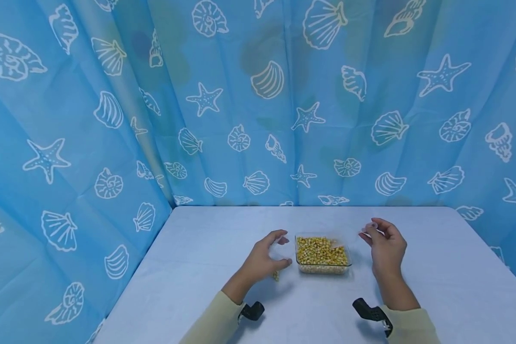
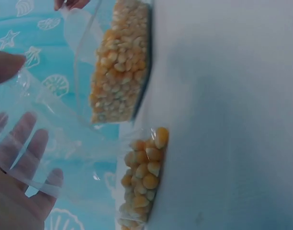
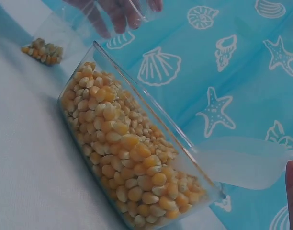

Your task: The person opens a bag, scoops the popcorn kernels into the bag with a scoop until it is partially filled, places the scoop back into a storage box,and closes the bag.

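A clear glass container (image 1: 324,269) full of yellow corn kernels (image 3: 122,139) stands on the table between the two hands. Left of it, my left hand (image 1: 262,258) holds a clear plastic bag (image 2: 84,158) by its mouth, thumb and fingers spread apart around the film. Some kernels (image 2: 144,167) lie in the bottom of the bag, at the table surface. My right hand (image 1: 387,243), right of the container, pinches the handle of a translucent plastic scoop (image 3: 242,163). The scoop's head reaches over the container's rim; its tip among the kernels is hard to make out.
A white cloth covers the table (image 1: 189,267). Blue curtains (image 1: 241,110) with white shell and starfish prints hang behind it and along the left side. Each wrist wears a black camera mount, such as the left one (image 1: 252,311).
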Demonstrator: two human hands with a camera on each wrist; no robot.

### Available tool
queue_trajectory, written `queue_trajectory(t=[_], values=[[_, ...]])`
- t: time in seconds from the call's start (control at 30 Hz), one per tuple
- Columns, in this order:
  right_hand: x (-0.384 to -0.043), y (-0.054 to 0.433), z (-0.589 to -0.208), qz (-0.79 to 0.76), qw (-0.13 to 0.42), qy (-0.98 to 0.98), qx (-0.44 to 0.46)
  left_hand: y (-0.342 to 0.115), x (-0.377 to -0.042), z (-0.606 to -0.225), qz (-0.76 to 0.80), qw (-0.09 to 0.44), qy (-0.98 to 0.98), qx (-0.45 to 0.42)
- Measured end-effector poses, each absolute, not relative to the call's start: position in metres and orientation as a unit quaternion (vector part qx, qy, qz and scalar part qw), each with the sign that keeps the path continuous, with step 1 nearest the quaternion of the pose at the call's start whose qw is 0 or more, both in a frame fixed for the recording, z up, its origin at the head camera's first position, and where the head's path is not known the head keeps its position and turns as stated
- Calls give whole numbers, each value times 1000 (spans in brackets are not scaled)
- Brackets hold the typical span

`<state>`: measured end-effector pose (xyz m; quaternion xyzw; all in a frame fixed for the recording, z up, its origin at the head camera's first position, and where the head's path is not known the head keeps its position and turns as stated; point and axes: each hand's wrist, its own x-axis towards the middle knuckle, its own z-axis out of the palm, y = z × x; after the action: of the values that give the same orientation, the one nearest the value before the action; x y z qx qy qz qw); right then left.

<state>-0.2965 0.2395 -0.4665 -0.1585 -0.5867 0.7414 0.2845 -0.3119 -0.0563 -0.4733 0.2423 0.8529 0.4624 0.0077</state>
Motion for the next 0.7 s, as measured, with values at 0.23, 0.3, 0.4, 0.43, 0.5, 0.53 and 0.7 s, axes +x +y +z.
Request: queue_trajectory(t=[0.23,0.3,0.4,0.43,0.5,0.53,0.7], values=[[-308,242,-490,756,263,-582,-144,-52,-309,-479,466,15,846,258],[-315,247,-504,760,261,-581,-127,-51,-308,-479,462,16,849,256],[-323,254,-519,775,254,-570,-103,-50,-308,-478,458,16,852,252],[-325,255,-521,777,251,-568,-103,-50,-307,-477,457,16,853,250],[-323,253,-518,774,244,-573,-114,-49,-307,-476,454,17,856,245],[-321,250,-515,771,239,-577,-122,-48,-307,-476,452,18,858,242],[-310,237,-496,757,198,-597,-179,-49,-307,-476,448,20,862,236]])
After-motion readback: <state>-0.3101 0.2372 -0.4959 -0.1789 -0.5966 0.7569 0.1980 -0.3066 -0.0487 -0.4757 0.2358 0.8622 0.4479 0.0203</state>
